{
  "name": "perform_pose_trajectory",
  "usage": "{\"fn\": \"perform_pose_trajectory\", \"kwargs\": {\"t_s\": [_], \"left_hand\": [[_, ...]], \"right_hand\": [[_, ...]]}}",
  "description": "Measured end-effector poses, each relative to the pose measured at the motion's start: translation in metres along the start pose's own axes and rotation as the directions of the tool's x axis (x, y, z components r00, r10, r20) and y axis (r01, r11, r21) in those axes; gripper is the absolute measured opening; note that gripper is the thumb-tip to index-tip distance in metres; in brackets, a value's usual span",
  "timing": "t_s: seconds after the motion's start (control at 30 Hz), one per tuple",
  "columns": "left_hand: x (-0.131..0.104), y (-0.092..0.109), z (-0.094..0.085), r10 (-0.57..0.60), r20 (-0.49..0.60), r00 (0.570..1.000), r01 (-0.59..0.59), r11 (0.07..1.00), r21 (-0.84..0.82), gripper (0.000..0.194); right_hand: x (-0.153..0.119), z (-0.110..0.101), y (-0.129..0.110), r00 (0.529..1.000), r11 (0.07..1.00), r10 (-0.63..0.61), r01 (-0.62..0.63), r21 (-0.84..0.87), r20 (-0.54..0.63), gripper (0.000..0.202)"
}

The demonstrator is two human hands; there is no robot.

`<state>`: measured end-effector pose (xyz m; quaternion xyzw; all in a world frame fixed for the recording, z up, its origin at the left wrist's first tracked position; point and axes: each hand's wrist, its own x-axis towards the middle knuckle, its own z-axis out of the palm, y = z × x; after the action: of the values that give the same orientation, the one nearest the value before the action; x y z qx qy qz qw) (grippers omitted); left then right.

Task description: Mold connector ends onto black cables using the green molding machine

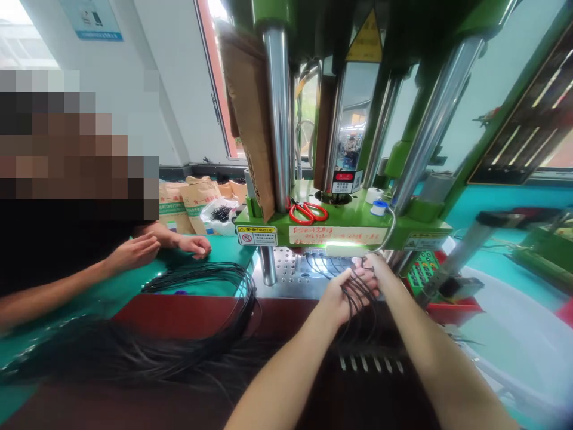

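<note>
My left hand [347, 295] is palm up in front of the green press [430, 224], its fingers curled around several thin black cables [367, 319]. The cables run across the palm and hang down toward me. A row of metal plug ends [371, 363] shows below, near my lap. My right hand [372, 263] is beside the left fingertips, close under the press's front edge; its fingers are mostly hidden and blurred. Behind both hands lies the perforated metal plate [286, 272] of the press, brightly lit.
Red-handled scissors [308, 212] lie on the press ledge near a blue-white spool [379, 207]. A long bundle of black cables [179, 352] spreads at left. Another person's hands [134, 249] are over the green table [228, 248]. At right stand a button panel [421, 272] and a white tub [523, 334].
</note>
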<state>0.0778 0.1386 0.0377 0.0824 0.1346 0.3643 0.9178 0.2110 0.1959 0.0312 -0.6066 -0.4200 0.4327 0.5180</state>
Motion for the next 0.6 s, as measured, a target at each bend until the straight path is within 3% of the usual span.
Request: {"fn": "perform_pose_trajectory", "kwargs": {"t_s": [0.13,0.3,0.4,0.53,0.6], "left_hand": [[-0.028,-0.014,0.009,-0.088,-0.01,0.996,0.086,0.984,-0.158,0.029],[-0.093,-0.026,-0.008,-0.074,-0.043,0.996,0.066,0.983,-0.171,0.025],[-0.127,-0.039,-0.021,0.005,-0.035,0.999,-0.01,0.99,-0.143,0.02],[-0.151,-0.067,-0.025,-0.098,-0.008,0.995,0.098,0.995,0.019,0.021],[-0.163,-0.071,-0.022,-0.081,-0.019,0.997,0.082,0.994,0.069,0.023]], "right_hand": [[-0.016,-0.003,0.0,0.998,0.992,0.037,-0.031,0.121,-0.049,0.021],[-0.039,-0.009,-0.002,0.994,0.984,0.069,-0.054,0.169,-0.083,0.02],[-0.057,-0.004,0.001,0.994,0.986,0.078,-0.066,0.154,-0.072,0.017],[-0.074,0.017,0.009,0.995,0.988,0.082,-0.073,0.136,-0.063,0.012],[-0.078,0.022,0.013,0.995,0.991,0.073,-0.064,0.118,-0.069,0.012]]}}
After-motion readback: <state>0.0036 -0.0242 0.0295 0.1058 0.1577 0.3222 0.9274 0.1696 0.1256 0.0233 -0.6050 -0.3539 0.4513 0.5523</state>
